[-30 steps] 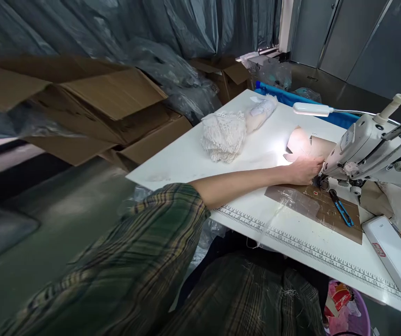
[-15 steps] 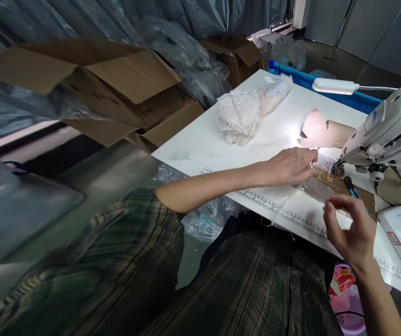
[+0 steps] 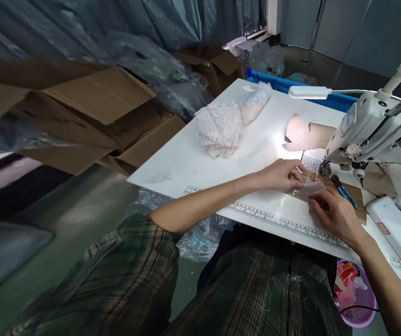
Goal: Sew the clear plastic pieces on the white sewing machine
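Note:
My left hand [image 3: 280, 174] rests on the white table [image 3: 200, 154] with its fingertips pinching the near edge of a clear plastic sheet [image 3: 307, 190]. My right hand [image 3: 333, 215] meets it from the right, fingers curled onto the same sheet. The sheet lies over a brown cardboard pad [image 3: 356, 191] just in front of the needle of a white sewing machine [image 3: 375, 128]. Small red marks show on a piece beside the needle plate [image 3: 311, 164].
Blue-handled snips [image 3: 342, 191] lie on the pad. A pile of white lace [image 3: 217, 129], a wrapped pale bundle [image 3: 256, 105], pink-brown pieces [image 3: 305, 133], a lamp [image 3: 308, 92], a white box [image 3: 394, 228]. Cardboard boxes [image 3: 91, 112] at left, a purple bin [image 3: 356, 298] below.
My left hand drew back from the needle toward me. My right hand came into view and dropped onto the clear plastic sheet beside the left one.

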Demonstrator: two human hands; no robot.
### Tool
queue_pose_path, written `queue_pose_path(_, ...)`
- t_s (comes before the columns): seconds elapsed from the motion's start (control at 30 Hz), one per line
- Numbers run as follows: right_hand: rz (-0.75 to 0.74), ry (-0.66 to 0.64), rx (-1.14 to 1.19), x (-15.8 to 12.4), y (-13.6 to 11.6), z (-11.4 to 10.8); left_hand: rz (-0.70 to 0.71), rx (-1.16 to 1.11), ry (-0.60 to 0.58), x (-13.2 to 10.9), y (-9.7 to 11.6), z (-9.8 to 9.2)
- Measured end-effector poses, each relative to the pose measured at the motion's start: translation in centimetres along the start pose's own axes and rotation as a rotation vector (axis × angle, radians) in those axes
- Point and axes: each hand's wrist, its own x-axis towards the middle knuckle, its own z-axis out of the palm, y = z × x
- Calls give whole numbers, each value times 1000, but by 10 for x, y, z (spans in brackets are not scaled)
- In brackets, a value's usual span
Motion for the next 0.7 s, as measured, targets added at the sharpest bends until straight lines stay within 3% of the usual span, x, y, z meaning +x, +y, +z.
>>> queue_pose_path(0.1,43,75,50,2,1,-4,-30,-133,-16,2,-2,5)
queue_pose_path(0.23,-23,97,111,19,3,-6,-35,-317,5,-3,-3,11)
queue_pose_path(0.43,-110,88,187,39,5,-5,-104,-395,30,-9,1,8)
queue_pose_path(0.7,-65,115,317,33,4,4,-100,-439,-27,-11,6,6)
